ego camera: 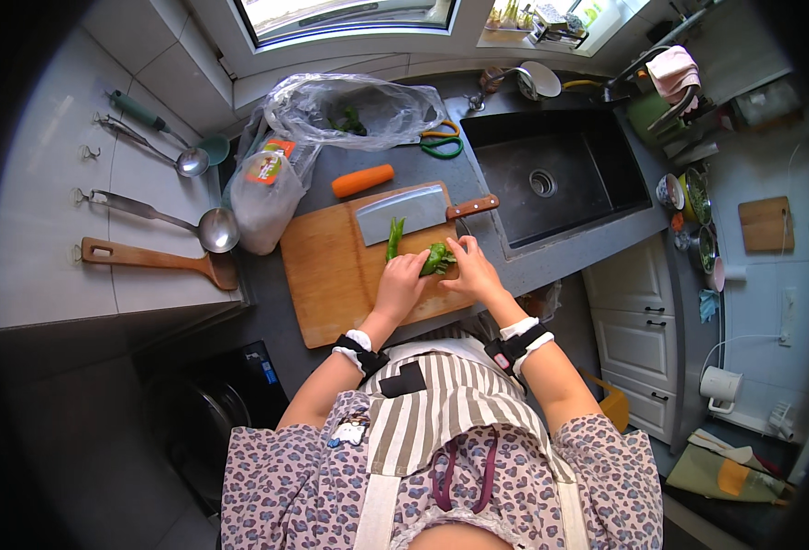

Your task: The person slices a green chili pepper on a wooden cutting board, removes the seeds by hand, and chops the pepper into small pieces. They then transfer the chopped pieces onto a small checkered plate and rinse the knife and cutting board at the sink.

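Note:
On the wooden cutting board, green peppers lie bunched between my two hands. My left hand holds the bunch from the left, its fingertips pressed on it. My right hand is at the bunch's right end, with thumb and fingers spread around it. A long thin green pepper sticks out beyond my left fingers, its lower end hidden by them. Just beyond the hands lies a cleaver, its wooden handle reaching past the board's right edge. A peeled carrot rests behind the board.
A clear plastic bag with dark greens and scissors sit at the back. Another filled bag stands left. To the right is a dark sink. Ladles and a wooden spatula hang on the left wall.

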Available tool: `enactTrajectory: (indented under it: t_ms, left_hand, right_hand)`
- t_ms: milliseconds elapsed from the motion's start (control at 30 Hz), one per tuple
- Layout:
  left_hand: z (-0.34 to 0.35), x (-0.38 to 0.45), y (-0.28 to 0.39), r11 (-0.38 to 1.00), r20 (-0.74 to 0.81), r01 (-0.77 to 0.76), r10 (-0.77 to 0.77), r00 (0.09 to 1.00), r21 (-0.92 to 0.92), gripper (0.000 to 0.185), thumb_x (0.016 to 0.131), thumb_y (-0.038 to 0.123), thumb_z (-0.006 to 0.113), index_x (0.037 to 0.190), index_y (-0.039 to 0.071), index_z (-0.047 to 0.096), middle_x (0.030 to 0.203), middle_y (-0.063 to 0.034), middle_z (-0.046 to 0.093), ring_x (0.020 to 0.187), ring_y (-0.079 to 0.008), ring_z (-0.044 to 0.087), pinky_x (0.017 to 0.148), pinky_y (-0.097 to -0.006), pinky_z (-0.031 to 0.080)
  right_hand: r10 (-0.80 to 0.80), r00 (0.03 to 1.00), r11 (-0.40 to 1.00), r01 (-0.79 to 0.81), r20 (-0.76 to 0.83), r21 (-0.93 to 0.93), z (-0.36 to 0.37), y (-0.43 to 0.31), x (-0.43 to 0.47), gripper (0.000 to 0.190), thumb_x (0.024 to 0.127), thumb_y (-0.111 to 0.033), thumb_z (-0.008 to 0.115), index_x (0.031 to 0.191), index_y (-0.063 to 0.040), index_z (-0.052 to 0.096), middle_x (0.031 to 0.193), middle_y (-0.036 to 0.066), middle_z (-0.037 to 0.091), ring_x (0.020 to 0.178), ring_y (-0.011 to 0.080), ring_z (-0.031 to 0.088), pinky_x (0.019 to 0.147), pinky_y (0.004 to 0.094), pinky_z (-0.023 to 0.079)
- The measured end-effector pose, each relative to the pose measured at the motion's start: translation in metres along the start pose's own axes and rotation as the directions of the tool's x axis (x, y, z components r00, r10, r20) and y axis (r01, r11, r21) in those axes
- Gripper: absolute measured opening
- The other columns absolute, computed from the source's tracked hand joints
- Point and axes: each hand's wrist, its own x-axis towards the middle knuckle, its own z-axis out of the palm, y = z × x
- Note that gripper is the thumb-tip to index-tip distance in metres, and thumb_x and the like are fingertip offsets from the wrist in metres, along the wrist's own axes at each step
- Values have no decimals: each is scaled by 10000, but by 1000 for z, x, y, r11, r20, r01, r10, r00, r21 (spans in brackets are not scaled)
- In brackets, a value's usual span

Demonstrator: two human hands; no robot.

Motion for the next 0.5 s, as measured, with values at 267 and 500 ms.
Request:
enactTrajectory:
  t_ms: [267,500]
  left_hand:
    - [-44,1,-8,989,-204,94,-116,972,-112,429,723,77,760,1136,79,644,1022,-109,665,967,-309,616,878,-402,479]
    - [-100,-42,-56,922,-181,176,-119,976,344,471,708,83,762,1158,75,622,1075,-128,646,1043,-305,598,983,-429,459]
  right_hand:
    - [-99,995,995,99,-15,28,14,-1,14,771,642,-231,828,1314,-91,477,1281,149,431,1152,342,519,919,412,488]
    - [-272,962,958,269,9,100,9,-15,23,700,653,-223,810,1264,-78,501,1230,146,478,1145,340,521,928,407,481]
